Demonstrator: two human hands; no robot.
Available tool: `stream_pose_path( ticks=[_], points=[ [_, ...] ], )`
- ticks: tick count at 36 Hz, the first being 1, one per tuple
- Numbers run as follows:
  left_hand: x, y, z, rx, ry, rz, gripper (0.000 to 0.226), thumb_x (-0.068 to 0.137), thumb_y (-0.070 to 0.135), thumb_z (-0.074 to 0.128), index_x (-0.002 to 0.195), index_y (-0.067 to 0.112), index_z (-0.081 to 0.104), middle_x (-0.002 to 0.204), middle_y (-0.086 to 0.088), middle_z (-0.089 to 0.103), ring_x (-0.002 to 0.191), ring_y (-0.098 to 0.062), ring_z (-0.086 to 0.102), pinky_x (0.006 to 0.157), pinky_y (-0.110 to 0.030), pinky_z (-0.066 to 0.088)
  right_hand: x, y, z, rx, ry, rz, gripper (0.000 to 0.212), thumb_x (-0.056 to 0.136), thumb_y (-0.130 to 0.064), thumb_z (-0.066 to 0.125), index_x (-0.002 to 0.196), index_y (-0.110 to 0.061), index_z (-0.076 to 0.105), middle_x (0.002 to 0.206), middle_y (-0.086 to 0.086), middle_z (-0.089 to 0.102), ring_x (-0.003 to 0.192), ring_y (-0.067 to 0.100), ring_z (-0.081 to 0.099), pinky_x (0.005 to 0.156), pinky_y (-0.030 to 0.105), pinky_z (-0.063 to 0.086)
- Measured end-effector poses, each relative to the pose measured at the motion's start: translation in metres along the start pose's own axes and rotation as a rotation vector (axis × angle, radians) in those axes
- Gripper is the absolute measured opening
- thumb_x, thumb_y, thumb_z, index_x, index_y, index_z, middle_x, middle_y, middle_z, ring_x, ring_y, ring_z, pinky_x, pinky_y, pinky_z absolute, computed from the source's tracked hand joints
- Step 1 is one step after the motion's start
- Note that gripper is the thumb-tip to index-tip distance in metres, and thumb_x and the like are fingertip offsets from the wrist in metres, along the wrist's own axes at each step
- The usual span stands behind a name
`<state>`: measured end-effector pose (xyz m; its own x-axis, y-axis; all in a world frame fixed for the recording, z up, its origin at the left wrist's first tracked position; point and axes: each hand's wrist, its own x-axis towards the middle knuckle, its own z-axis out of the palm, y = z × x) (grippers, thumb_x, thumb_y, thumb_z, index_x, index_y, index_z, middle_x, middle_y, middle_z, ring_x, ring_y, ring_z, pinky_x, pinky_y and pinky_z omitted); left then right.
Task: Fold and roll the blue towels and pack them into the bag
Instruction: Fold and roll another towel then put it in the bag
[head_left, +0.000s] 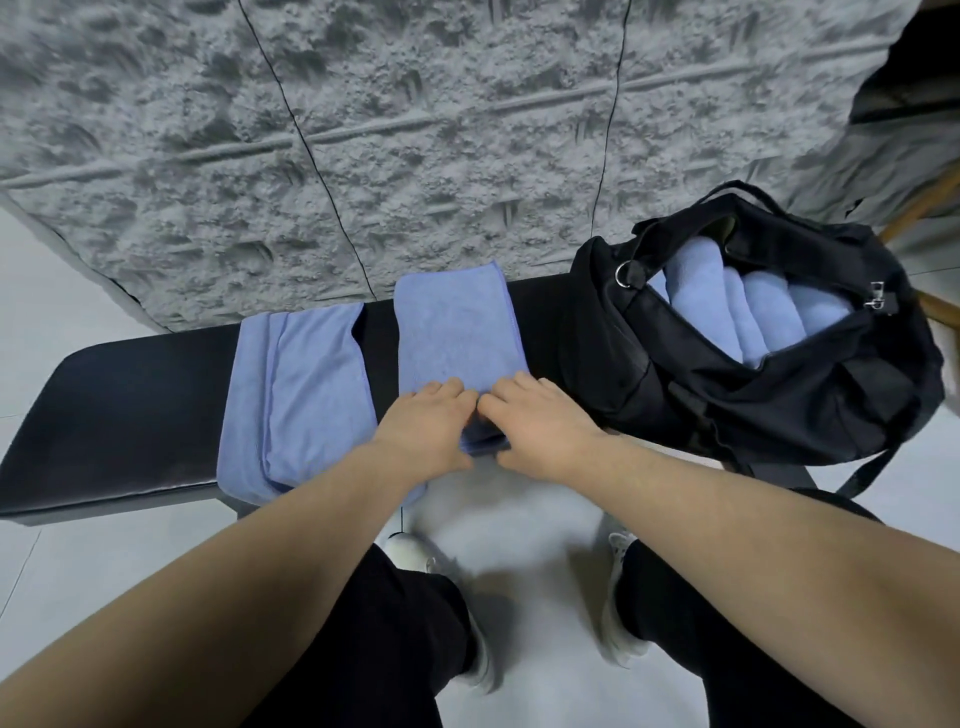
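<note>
Along the black tabletop (119, 410), bare padding stretches left toward its rounded end; a grey textured wall (363, 130) backs it. Both hands, left (423, 431) and right (540, 423), grip the folded towel's (457, 332) near end, fingers curled over it. Spare towels (301, 400) lie left; the bag (779, 374), right, holds rolled towels (753, 306).

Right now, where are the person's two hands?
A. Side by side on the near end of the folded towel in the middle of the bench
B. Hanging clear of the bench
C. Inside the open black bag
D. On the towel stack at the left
A: the left hand and right hand sit together on the near end of the folded towel, where it is starting to roll.
</note>
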<state>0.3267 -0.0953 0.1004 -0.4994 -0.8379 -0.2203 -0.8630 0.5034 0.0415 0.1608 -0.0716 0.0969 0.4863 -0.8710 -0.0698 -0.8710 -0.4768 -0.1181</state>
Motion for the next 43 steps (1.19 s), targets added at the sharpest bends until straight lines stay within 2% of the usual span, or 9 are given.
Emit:
stream_pose_path(
  ticks=[5,9,16,21,26,30,36,40,43],
  points=[
    [0.006,0.006,0.008,0.057,-0.038,-0.059,0.045,0.082,0.033,0.069,0.118,0.019,0.046,0.115,0.000,0.044,0.108,-0.021,0.046,0.075,-0.030,0.031,0.003,0.005,0.007,0.005,-0.039,0.048,0.048,0.084,-0.020,0.063,0.128,-0.017,0.044,0.122,0.002,0.047,0.114,0.024,0.043,0.081,0.031,0.028],
    [0.011,0.006,0.011,0.055,-0.010,-0.061,0.035,0.088,0.030,0.063,0.117,0.018,0.048,0.114,-0.001,0.046,0.107,-0.021,0.048,0.071,-0.031,0.033,0.006,0.011,0.008,0.029,-0.019,0.038,0.040,0.086,-0.015,0.057,0.124,-0.019,0.048,0.117,0.000,0.050,0.109,0.023,0.047,0.077,0.030,0.024],
    [0.012,-0.001,0.007,-0.041,-0.039,-0.026,0.014,0.087,0.030,0.061,0.096,0.026,0.050,0.096,0.009,0.042,0.097,-0.017,0.048,0.066,-0.029,0.033,0.008,0.018,0.009,0.105,-0.045,0.018,0.030,0.087,-0.022,0.057,0.117,-0.023,0.058,0.110,-0.003,0.052,0.105,0.020,0.049,0.077,0.032,0.028],
    [0.009,-0.002,0.000,-0.127,-0.070,-0.068,0.012,0.087,0.027,0.062,0.099,0.023,0.060,0.105,0.005,0.052,0.090,-0.015,0.046,0.070,-0.031,0.042,0.010,0.022,0.005,0.161,-0.046,0.027,0.024,0.089,-0.020,0.052,0.108,-0.020,0.065,0.104,-0.001,0.055,0.104,0.022,0.050,0.079,0.032,0.031],
    [0.006,-0.002,0.001,-0.165,-0.068,-0.100,0.003,0.086,0.022,0.058,0.087,0.025,0.057,0.100,0.004,0.054,0.085,-0.017,0.053,0.070,-0.035,0.048,0.009,0.022,0.011,0.196,-0.049,0.053,0.019,0.091,-0.016,0.049,0.101,-0.013,0.064,0.095,0.000,0.046,0.101,0.023,0.047,0.076,0.030,0.028],
    [0.005,-0.006,0.001,-0.244,-0.067,-0.165,0.010,0.089,0.017,0.055,0.094,0.023,0.061,0.096,0.003,0.059,0.086,-0.021,0.058,0.075,-0.037,0.052,0.009,0.025,0.012,0.283,-0.089,0.097,0.020,0.095,-0.015,0.046,0.101,-0.014,0.065,0.093,-0.001,0.045,0.099,0.025,0.049,0.077,0.033,0.037],
    [0.009,-0.013,0.005,-0.326,-0.072,-0.172,0.015,0.094,0.015,0.056,0.105,0.025,0.058,0.093,0.001,0.062,0.084,-0.022,0.057,0.077,-0.039,0.051,0.010,0.030,0.010,0.381,-0.086,0.149,0.026,0.098,-0.023,0.050,0.123,-0.021,0.055,0.115,0.007,0.062,0.103,0.027,0.056,0.083,0.037,0.046],
    [0.009,-0.016,0.005,-0.366,-0.052,-0.114,0.025,0.096,0.013,0.055,0.120,0.022,0.054,0.105,0.004,0.051,0.090,-0.019,0.053,0.078,-0.029,0.043,0.012,0.031,0.009,0.347,-0.065,0.121,0.028,0.099,-0.026,0.050,0.127,-0.024,0.051,0.111,0.008,0.062,0.099,0.029,0.057,0.081,0.039,0.048],
    [0.008,-0.018,0.004,-0.426,-0.022,-0.073,0.027,0.094,0.007,0.055,0.118,0.020,0.052,0.110,0.005,0.048,0.097,-0.018,0.052,0.084,-0.029,0.043,0.015,0.032,0.009,0.285,-0.050,0.084,0.026,0.099,-0.029,0.049,0.125,-0.024,0.052,0.105,0.008,0.061,0.095,0.029,0.057,0.077,0.037,0.044]
  ],
)
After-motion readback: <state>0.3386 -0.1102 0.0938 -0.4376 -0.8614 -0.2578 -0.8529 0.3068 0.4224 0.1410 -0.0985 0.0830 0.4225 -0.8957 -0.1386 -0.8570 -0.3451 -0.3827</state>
